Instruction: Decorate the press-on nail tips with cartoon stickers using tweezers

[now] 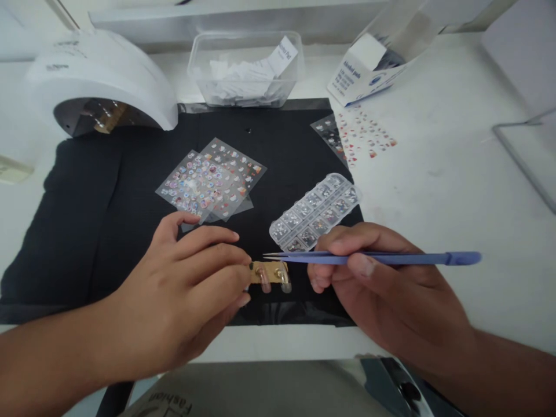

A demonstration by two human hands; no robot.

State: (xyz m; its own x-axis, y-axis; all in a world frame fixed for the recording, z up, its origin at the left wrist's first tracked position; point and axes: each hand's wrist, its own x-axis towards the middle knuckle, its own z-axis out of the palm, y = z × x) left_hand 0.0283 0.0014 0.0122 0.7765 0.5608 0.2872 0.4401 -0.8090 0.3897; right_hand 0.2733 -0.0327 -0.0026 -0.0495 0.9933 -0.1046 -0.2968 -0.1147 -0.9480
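Observation:
My right hand (382, 272) is closed around blue tweezers (391, 259), held level with their fine metal points to the left. Those points hover just above a tan strip (274, 267) that carries false nails. Two curved nails show on it, a pinkish one (263, 280) and a clear one (284, 279). Pinched at its left end, the strip sits in my left hand (186, 284), whose fingers hide the rest of it. Behind my right fingers lies a clear compartment case (315, 211) of small rhinestones.
Nail sticker sheets (212, 176) overlap on the black mat (143, 168); more stickers (365, 136) lie at its right edge. At the back stand a white nail lamp (117, 75) with nails inside, a clear tub (245, 92) of packets and an alcohol pad box (362, 69).

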